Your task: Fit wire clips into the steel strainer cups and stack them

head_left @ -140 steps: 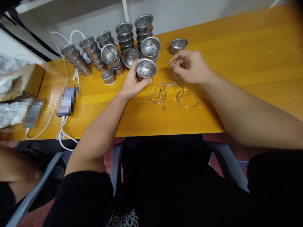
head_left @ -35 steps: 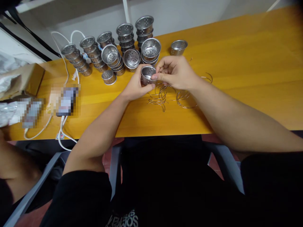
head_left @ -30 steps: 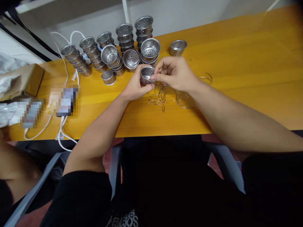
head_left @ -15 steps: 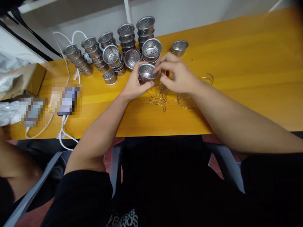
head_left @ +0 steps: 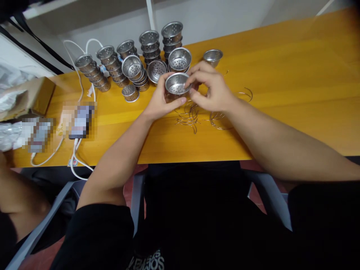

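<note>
A perforated metal strainer cup (head_left: pixel 177 84) is held above the table, its mouth facing up and a little toward me. My left hand (head_left: pixel 161 100) wraps its left side, thumb along the near wall. At the right rim, my right hand (head_left: pixel 211 87) has its fingertips pinched, with a finger inside the edge and the thumb outside; whether a wire is also between them is hidden. Thin curved metal wires (head_left: pixel 188 119) lie loose below the hands. More bent wires (head_left: pixel 221 120) rest under my right forearm.
Several stacks of similar cups (head_left: pixel 149 47) stand at the back left. One separate cup (head_left: pixel 213 57) sits beyond my right hand. To the left lie a phone (head_left: pixel 81 122) on white cables, a cardboard box (head_left: pixel 42 95) and another person's arm (head_left: pixel 21 191).
The held cup has tipped and shifted slightly right, so its opening looks flatter. My right-hand fingers have moved slightly right along with its rim.
</note>
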Tool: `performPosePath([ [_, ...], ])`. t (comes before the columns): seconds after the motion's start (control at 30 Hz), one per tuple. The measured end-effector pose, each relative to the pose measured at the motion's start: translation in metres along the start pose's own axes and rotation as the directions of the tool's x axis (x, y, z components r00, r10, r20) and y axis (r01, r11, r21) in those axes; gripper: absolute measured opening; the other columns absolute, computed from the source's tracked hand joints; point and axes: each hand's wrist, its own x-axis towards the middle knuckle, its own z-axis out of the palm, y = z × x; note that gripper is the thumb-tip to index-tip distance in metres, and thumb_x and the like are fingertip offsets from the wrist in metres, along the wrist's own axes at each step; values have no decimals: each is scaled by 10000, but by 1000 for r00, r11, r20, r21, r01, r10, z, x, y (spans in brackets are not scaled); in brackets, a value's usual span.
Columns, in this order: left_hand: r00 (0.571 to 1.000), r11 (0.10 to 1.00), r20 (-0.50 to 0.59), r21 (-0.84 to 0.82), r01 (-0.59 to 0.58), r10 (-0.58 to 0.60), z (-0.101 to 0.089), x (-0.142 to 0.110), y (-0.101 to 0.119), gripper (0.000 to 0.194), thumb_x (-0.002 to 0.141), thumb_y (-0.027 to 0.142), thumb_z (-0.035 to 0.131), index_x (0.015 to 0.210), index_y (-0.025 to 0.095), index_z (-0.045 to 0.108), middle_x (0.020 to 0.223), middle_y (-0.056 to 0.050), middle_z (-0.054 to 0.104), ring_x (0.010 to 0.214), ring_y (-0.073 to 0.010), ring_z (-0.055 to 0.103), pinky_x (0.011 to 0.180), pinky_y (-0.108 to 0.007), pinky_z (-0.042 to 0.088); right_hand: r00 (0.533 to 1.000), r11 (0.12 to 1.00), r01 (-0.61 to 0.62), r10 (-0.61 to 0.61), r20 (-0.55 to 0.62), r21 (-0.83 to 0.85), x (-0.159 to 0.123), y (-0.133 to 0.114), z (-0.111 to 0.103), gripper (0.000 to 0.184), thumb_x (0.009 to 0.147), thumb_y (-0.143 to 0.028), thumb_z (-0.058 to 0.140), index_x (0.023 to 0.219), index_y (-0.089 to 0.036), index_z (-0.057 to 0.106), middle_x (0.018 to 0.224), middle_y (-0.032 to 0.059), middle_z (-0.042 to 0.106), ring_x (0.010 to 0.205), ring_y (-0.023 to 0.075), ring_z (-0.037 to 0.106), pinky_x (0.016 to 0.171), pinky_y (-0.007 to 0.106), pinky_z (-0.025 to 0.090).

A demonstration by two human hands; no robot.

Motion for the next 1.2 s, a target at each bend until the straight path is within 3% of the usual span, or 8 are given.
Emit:
performPosePath([
  [0.07, 999, 999, 27, -37, 38, -37, -2, -1, 2, 1076, 1074, 817, 1001, 1861, 389, 405, 1831, -173, 645, 1569, -343, 819, 1243, -481, 766, 981, 998, 43, -52, -186, -54, 2, 0, -12, 291, 1204, -634, 874, 1239, -350, 821, 1556, 164, 766, 1409, 452, 753, 1181, 663, 758],
  [0.13, 997, 997, 46, -49, 57, -55, -5, -2, 3, 1029, 1087, 770, 997, 1864, 393, 437, 1829, -176, 656, 1489, -312, 838, 1150, -441, 787, 913, 988, 38, -96, -397, -151, 4, 5, -27, 244, 1234, -584, 799, 1266, -342, 806, 1550, 187, 743, 1416, 444, 761, 1106, 617, 776],
  [0.27, 998, 997, 50, -51, 52, -49, -7, -2, 7, 775, 1126, 687, 949, 1732, 345, 609, 1738, -163, 734, 1384, -268, 851, 1117, -413, 788, 832, 928, -273, 96, -547, -253, 9, 28, -51, 100, 1263, -416, 741, 1348, -380, 778, 1657, 159, 708, 1248, 333, 800, 1080, 529, 785],
  [0.37, 996, 996, 66, -68, 64, -59, -7, -2, 16, 650, 1133, 616, 933, 1641, 310, 668, 1699, -163, 766, 1340, -249, 862, 1094, -385, 787, 820, 864, -433, 258, -511, -259, 12, 52, -55, 164, 1233, -256, 777, 1282, -412, 755, 1658, 150, 701, 1351, 329, 766, 1178, 514, 764],
  [0.53, 993, 994, 62, -50, 99, -96, -7, -3, 29, 531, 1145, 478, 906, 1588, 271, 700, 1709, -172, 771, 1346, -245, 870, 1067, -356, 786, 843, 868, -431, 290, -452, -246, 12, 80, -45, 201, 1211, -169, 827, 1310, -343, 806, 1641, 180, 704, 1399, 343, 768, 1166, 490, 737],
  [0.77, 991, 993, 77, 6, 114, -114, -6, -4, 33, 467, 1147, 395, 849, 1576, 265, 715, 1697, -171, 757, 1322, -259, 865, 1080, -408, 776, 882, 843, -454, 379, -279, -288, 8, 89, -28, 212, 1158, -151, 969, 1334, -254, 910, 1637, 151, 785, 1137, 268, 816, 1223, 473, 703],
  [0.97, 989, 992, 79, -1, 129, -129, -4, -3, 30, 526, 1087, 436, 912, 1561, 283, 743, 1684, -175, 774, 1298, -277, 847, 1056, -429, 773, 902, 854, -432, 407, -146, -288, 8, 91, -24, 152, 1245, -302, 984, 1322, -212, 888, 1666, 184, 817, 1299, 304, 750, 1307, 512, 617],
  [1.2, 990, 993, 71, 0, 118, -118, -4, -3, 31, 544, 1063, 393, 898, 1567, 260, 743, 1657, -186, 803, 1252, -271, 860, 1019, -419, 786, 888, 861, -460, 440, -134, -216, 5, 82, -32, 634, 1229, -295, 998, 1751, -277, 638, 1665, 125, 849, 1345, 291, 720, 1292, 460, 601],
])
